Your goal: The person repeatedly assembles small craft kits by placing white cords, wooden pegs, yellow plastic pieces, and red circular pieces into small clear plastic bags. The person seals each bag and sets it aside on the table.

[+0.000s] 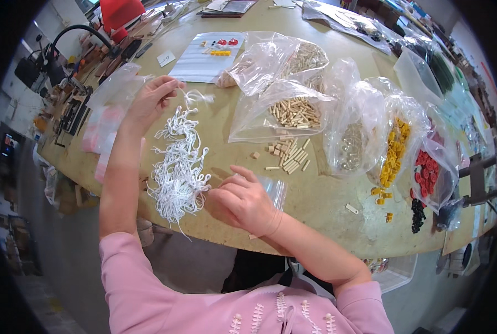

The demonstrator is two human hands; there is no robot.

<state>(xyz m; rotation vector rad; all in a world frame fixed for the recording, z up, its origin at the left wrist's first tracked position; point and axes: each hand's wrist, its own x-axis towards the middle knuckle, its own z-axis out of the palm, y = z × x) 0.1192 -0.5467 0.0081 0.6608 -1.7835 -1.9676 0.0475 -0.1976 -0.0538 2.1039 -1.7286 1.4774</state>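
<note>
My left hand (157, 99) is raised above the far end of a tangled pile of white cords (179, 172). Its thumb and fingers pinch a looped white cord (195, 97), whose end hangs to the right. Low over the table, just right of the pile, is my right hand (245, 201). Its fingers are curled in, and what they hold, if anything, is hidden. Beside and partly under this hand lie small clear plastic bags (275, 190). Loose wooden sticks (294, 158) and small wooden blocks (255, 155) lie beyond it.
Bags of wooden sticks (295, 111), clear pieces (351, 147), yellow plastic parts (394, 150) and red parts (426, 172) line the right side. Black pieces (418, 216) lie near the front edge. A white sheet (195, 58) with sample parts lies at the back; pinkish bags (99, 131) lie left.
</note>
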